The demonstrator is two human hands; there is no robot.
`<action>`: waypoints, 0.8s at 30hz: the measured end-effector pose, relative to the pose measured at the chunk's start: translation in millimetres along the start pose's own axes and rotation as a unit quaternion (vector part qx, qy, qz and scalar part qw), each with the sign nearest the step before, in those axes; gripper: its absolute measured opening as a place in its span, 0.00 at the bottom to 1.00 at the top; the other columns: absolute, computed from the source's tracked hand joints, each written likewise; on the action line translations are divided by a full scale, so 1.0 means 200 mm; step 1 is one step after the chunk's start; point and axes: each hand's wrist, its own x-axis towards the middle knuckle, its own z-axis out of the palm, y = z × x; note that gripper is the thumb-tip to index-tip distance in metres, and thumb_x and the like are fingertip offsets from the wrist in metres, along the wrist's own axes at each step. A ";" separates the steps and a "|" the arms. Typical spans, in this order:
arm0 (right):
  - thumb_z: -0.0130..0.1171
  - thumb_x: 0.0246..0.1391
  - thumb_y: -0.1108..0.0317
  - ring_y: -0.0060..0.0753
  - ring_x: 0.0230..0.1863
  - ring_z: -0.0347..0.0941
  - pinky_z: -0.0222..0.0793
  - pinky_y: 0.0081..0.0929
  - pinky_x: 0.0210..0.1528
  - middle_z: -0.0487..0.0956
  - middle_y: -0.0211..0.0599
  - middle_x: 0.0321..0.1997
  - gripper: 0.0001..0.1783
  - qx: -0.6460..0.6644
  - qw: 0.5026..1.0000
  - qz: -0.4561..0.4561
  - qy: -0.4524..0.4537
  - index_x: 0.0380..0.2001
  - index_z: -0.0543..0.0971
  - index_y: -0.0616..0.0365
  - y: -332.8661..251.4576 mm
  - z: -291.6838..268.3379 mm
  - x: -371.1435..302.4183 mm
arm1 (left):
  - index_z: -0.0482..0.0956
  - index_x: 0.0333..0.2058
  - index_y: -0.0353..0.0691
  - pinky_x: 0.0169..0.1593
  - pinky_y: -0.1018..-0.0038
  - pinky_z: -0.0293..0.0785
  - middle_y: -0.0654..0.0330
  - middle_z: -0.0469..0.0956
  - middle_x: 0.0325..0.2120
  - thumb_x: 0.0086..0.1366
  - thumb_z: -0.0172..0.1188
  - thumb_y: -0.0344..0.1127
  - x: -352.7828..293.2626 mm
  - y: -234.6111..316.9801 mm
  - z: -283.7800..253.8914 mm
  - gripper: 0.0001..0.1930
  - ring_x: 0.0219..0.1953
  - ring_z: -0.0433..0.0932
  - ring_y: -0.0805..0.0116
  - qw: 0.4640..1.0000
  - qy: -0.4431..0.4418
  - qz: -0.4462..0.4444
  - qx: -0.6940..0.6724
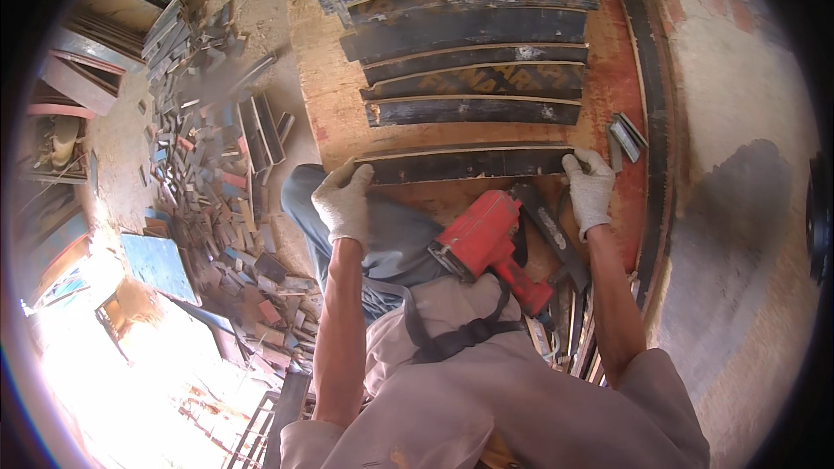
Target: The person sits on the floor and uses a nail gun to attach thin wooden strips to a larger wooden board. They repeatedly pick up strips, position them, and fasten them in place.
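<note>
A black-faced plywood strip (469,163) with a pale cut edge lies crosswise in front of me. My left hand (341,200), in a whitish work glove, grips its left end with the thumb on the near side. At the right end my gloved right hand (591,187) has its fingers closed round the strip. Beyond it, several similar dark strips (473,110) lie side by side in a row on the board. Close to my lap rests a red nail gun (482,230), its dark magazine reaching toward my right forearm. Neither hand touches it.
Offcuts (213,182) lie heaped over the floor at the left, near a bluish panel (161,267). Two bundled nail strips (627,137) sit on the reddish board (612,61) at the right. A pale wall (738,113) stands beyond the board's dark edge (656,122).
</note>
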 end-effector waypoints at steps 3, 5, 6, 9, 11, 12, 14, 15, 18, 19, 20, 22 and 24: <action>0.67 0.64 0.70 0.19 0.34 0.79 0.78 0.21 0.35 0.86 0.34 0.38 0.13 0.029 0.999 -0.018 0.000 0.48 0.84 0.65 -0.01 0.01 -0.01 | 0.86 0.51 0.26 0.43 0.76 0.83 0.55 0.88 0.38 0.63 0.74 0.26 0.01 -0.02 0.00 0.18 0.37 0.85 0.70 1.000 0.005 -0.002 0.007; 0.70 0.62 0.69 0.21 0.35 0.80 0.77 0.24 0.38 0.86 0.33 0.35 0.13 0.000 0.997 -0.076 0.024 0.46 0.85 0.67 0.00 0.03 0.00 | 0.87 0.49 0.26 0.42 0.76 0.83 0.55 0.88 0.38 0.63 0.74 0.27 0.03 -0.03 0.00 0.17 0.37 0.85 0.71 1.000 0.008 0.015 0.024; 0.71 0.61 0.68 0.22 0.36 0.81 0.77 0.25 0.39 0.86 0.34 0.35 0.13 -0.011 0.998 -0.064 0.022 0.45 0.85 0.66 0.00 0.01 0.00 | 0.87 0.49 0.25 0.41 0.76 0.82 0.55 0.88 0.38 0.63 0.74 0.27 0.01 -0.01 0.02 0.17 0.36 0.85 0.71 0.999 0.009 0.019 0.032; 0.74 0.56 0.65 0.28 0.36 0.83 0.77 0.30 0.42 0.88 0.40 0.33 0.12 -0.105 0.987 -0.113 0.042 0.38 0.87 0.64 -0.12 0.03 -0.02 | 0.89 0.45 0.32 0.40 0.67 0.82 0.51 0.88 0.36 0.61 0.72 0.29 -0.02 -0.05 0.01 0.14 0.36 0.86 0.62 0.984 -0.001 0.070 0.166; 0.75 0.54 0.64 0.31 0.36 0.84 0.78 0.33 0.42 0.89 0.42 0.34 0.13 -0.102 0.988 -0.095 0.067 0.35 0.88 0.63 -0.05 0.01 0.02 | 0.88 0.41 0.37 0.47 0.59 0.80 0.51 0.87 0.37 0.59 0.69 0.30 0.01 0.02 0.06 0.10 0.41 0.85 0.55 0.935 0.023 0.178 0.307; 0.76 0.54 0.64 0.31 0.34 0.83 0.78 0.34 0.41 0.89 0.42 0.32 0.12 -0.066 0.989 -0.117 0.061 0.33 0.87 0.63 0.04 0.02 0.06 | 0.87 0.37 0.39 0.53 0.54 0.78 0.52 0.86 0.38 0.58 0.67 0.31 -0.04 0.00 0.09 0.08 0.44 0.84 0.51 0.890 0.072 0.236 0.384; 0.76 0.51 0.65 0.32 0.31 0.84 0.78 0.35 0.39 0.88 0.44 0.29 0.12 -0.096 0.987 -0.113 0.068 0.32 0.88 0.64 -0.02 0.06 0.03 | 0.87 0.38 0.43 0.56 0.52 0.75 0.54 0.86 0.39 0.57 0.70 0.35 -0.11 0.03 0.19 0.09 0.45 0.83 0.51 0.869 0.041 0.365 0.331; 0.77 0.49 0.65 0.35 0.32 0.85 0.79 0.36 0.39 0.88 0.46 0.29 0.13 -0.076 0.991 -0.084 0.076 0.31 0.88 0.64 0.00 0.07 0.03 | 0.87 0.38 0.44 0.58 0.51 0.74 0.54 0.86 0.39 0.56 0.71 0.37 -0.14 0.05 0.27 0.10 0.46 0.82 0.50 0.874 -0.037 0.401 0.271; 0.74 0.51 0.72 0.25 0.31 0.81 0.78 0.29 0.37 0.87 0.37 0.30 0.09 -0.122 0.983 -0.107 0.084 0.34 0.87 0.66 0.05 0.04 0.04 | 0.88 0.38 0.48 0.60 0.52 0.72 0.58 0.86 0.38 0.56 0.73 0.41 -0.18 0.05 0.49 0.11 0.46 0.82 0.50 0.843 -0.141 0.444 0.268; 0.73 0.51 0.72 0.25 0.31 0.81 0.78 0.29 0.36 0.87 0.38 0.30 0.09 -0.123 0.983 -0.108 0.086 0.34 0.87 0.66 0.05 0.04 0.04 | 0.89 0.35 0.48 0.56 0.54 0.73 0.61 0.87 0.35 0.57 0.72 0.42 -0.16 0.04 0.52 0.09 0.45 0.83 0.52 0.835 -0.163 0.452 0.270; 0.73 0.51 0.72 0.26 0.30 0.81 0.78 0.29 0.36 0.87 0.38 0.30 0.09 -0.114 0.986 -0.083 0.087 0.34 0.86 0.66 0.05 0.04 0.02 | 0.90 0.33 0.49 0.55 0.56 0.74 0.62 0.88 0.35 0.57 0.71 0.44 -0.17 0.05 0.53 0.09 0.45 0.83 0.55 0.847 -0.184 0.403 0.293; 0.73 0.51 0.72 0.26 0.29 0.80 0.77 0.30 0.35 0.87 0.38 0.29 0.09 -0.092 0.992 -0.032 0.085 0.34 0.86 0.66 0.01 0.05 0.02 | 0.91 0.32 0.48 0.52 0.55 0.76 0.60 0.88 0.34 0.54 0.73 0.43 -0.17 0.08 0.54 0.09 0.43 0.83 0.54 0.854 -0.180 0.384 0.301; 0.73 0.52 0.71 0.28 0.30 0.81 0.78 0.32 0.37 0.87 0.40 0.30 0.11 -0.041 0.997 0.034 0.058 0.35 0.85 0.67 -0.19 0.07 -0.04 | 0.92 0.32 0.50 0.52 0.56 0.76 0.62 0.88 0.36 0.55 0.72 0.44 -0.17 0.10 0.52 0.09 0.45 0.83 0.55 0.858 -0.169 0.366 0.318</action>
